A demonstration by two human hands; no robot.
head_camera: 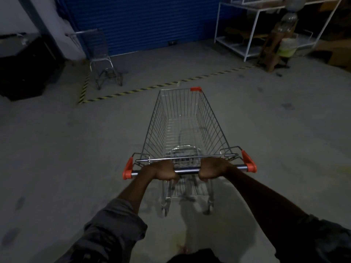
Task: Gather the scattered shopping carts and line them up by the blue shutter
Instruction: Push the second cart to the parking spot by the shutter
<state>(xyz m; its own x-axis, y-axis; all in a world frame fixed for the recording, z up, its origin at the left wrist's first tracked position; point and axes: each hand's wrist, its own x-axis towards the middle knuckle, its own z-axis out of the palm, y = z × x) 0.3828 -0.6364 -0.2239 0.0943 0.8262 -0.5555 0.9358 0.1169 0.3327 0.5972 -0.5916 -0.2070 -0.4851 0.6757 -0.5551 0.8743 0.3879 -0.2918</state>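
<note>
Hands [161, 170] gripping cart [182, 120] handle, facing shutter [152, 21]

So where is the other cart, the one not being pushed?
In the head view, the second cart stands upper left, against the blue shutter, inside the striped floor line.

Seen from above, the left hand [161, 170] and right hand [213, 168] both grip the chrome handlebar [187, 170] of a silver wire shopping cart with orange corner caps [187, 120] on a grey concrete floor [57, 149]. Ahead, a second silver wire cart [100, 57] stands against a blue ribbed shutter [152, 21], inside yellow-and-black striped floor tape [152, 87]. A white metal shelving rack [247, 35] stands at right.
</note>
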